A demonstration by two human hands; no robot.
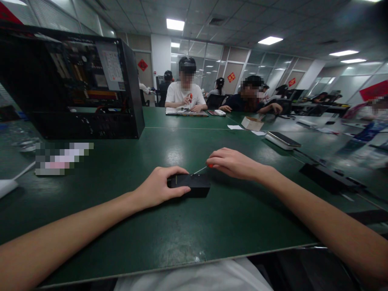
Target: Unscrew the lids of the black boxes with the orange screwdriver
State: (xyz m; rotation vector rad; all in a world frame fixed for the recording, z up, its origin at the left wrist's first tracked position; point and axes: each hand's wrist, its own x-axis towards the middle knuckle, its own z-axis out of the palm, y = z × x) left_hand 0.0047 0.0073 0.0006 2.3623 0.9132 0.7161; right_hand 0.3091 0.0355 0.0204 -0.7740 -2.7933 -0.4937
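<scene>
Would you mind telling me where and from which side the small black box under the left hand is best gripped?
Grip the black box across its two long sides, coming from above. It lies flat on the green table, and the left hand already covers its left end, while the screwdriver in the right hand meets its top edge.

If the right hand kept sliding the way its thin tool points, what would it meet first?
The right hand aims its thin orange-handled metal tool left and toward the wearer, its tip seemingly already at the small flat black box held by the left hand, so likely the box first.
</scene>
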